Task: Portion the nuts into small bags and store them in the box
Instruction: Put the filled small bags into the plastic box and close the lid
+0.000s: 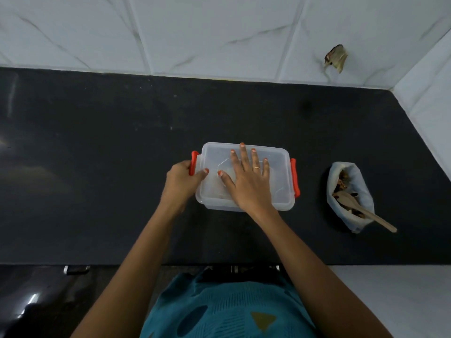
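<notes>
- The right hand lies flat on the lid of the box, fingers straight and spread, palm pressing down near the middle.
- The left hand grips the left clip, an orange latch at the box's end. Its fingers curl round the outside and the thumb rests on the lid's edge.
- The right clip looks folded down against the box's side. The lid sits level on the rim.
- The box is clear plastic and stands on the black bench, straight in front of the person. What is inside is too cloudy to make out, so I cannot tell whether filled small bags are in it.
- Well apart to the right stands a white bag with its top rolled open and nuts showing inside. A wooden spoon lies in it, handle sticking out toward the near edge.
- No loose small bags show on the bench.
- Judgement: this looks like the closing step, with the lid on and the last latch being fastened. If so, the portioning is done and only snapping that clip is left, though nuts remain in the white bag.
</notes>
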Motion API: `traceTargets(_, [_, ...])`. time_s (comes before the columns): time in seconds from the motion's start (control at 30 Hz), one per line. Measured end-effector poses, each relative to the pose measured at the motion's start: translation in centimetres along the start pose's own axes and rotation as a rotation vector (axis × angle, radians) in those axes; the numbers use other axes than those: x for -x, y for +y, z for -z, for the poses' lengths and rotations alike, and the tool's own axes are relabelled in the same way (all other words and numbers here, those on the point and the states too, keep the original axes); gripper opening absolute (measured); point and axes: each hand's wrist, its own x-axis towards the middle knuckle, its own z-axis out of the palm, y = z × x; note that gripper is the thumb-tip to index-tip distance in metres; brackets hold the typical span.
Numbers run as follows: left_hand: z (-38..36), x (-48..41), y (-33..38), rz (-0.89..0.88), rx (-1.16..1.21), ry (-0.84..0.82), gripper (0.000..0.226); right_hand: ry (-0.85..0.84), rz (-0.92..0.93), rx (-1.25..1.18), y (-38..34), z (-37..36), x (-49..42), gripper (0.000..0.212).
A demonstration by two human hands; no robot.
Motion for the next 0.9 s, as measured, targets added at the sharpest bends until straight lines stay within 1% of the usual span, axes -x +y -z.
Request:
traceTargets(0.07, [-0.2, 0.0, -0.2, -0.028, -0.1, 0.041, 0.034, 0.001, -0.001, 0.007, -0.1, -0.1, 0.0, 0.067])
traceTargets(0.13, [-0.6, 0.1, -0.2, -0.081, -0.202, 0.078, 0.032, 0.003, -0.005, 0.008, -0.1, -0.1, -0.1, 0.067])
traceTargets(0.2, [-1.3, 0.3, 0.1, -0.129, -0.363, 0.115, 0.028, 0.005, -0.014, 0.025, -0.1, -0.3, -0.1, 0.067])
traceTargets(0.3, [-2.2, 0.6, 0.6, -0.128, -0.501, 0.153, 0.033, -0.008, -0.023, 0.043, -0.3, -0.3, -0.1, 0.068])
traceTargets(0.37, [-2.3, 0.7, 0.4, -0.121, -0.555, 0.156, 0.042, -0.035, -0.012, -0.023, -0.2, 0.3, -0.3, 0.066])
traceTargets(0.4, [-2.3, 0.8, 0.2, -0.118, -0.552, 0.152, 0.045, -0.036, -0.005, -0.143, 0.1, 0.8, -0.3, 0.061])
traceTargets(0.47, [-2.1, 0.8, -0.1, -0.125, -0.461, 0.113, 0.047, 0.059, -0.063, -0.61, 1.2, 2.2, 0.2, 0.043])
traceTargets(0.5, [-2.0, 1.0, -0.2, -0.122, -0.392, 0.083, 0.047, 0.153, -0.116, -0.797, 2.1, 2.6, 0.8, 0.034])
traceTargets(0.53, [-1.9, 1.2, -0.3, -0.104, -0.327, 0.048, 0.051, 0.281, -0.162, -0.855, 3.2, 2.9, 1.5, 0.029])
traceTargets(0.57, [-1.7, 1.3, -0.3, -0.075, -0.27, 0.008, 0.056, 0.391, -0.199, -0.801, 4.2, 3.1, 2.2, 0.028])
traceTargets(0.6, [-1.6, 1.4, -0.3, -0.044, -0.223, -0.029, 0.059, 0.448, -0.242, -0.724, 5.3, 3.1, 2.8, 0.031])
traceTargets(0.63, [-1.4, 1.5, -0.5, -0.02, -0.18, -0.055, 0.061, 0.446, -0.293, -0.693, 6.3, 2.9, 3.2, 0.037])
traceTargets(0.67, [-1.3, 1.6, -0.6, -0.009, -0.136, -0.069, 0.06, 0.387, -0.354, -0.735, 7.0, 2.6, 3.4, 0.045])
traceTargets(0.73, [-1.2, 1.7, -0.8, 0.006, -0.058, -0.071, 0.056, 0.2, -0.491, -0.987, 7.8, 2.0, 3.6, 0.059])
traceTargets(0.77, [-1.3, 1.7, -0.8, 0.019, -0.036, -0.069, 0.054, 0.129, -0.539, -1.125, 8.0, 1.7, 3.7, 0.062])
traceTargets(0.8, [-1.3, 1.6, -0.8, 0.031, -0.022, -0.067, 0.052, 0.079, -0.572, -1.24, 8.0, 1.4, 3.8, 0.061])
traceTargets(0.83, [-1.4, 1.6, -0.7, 0.038, -0.009, -0.067, 0.051, 0.055, -0.579, -1.329, 8.0, 1.1, 3.9, 0.056])
traceTargets(0.9, [-1.5, 1.7, -0.6, 0.041, 0.007, -0.061, 0.05, 0.066, -0.566, -1.414, 7.7, 1.0, 4.0, 0.04])
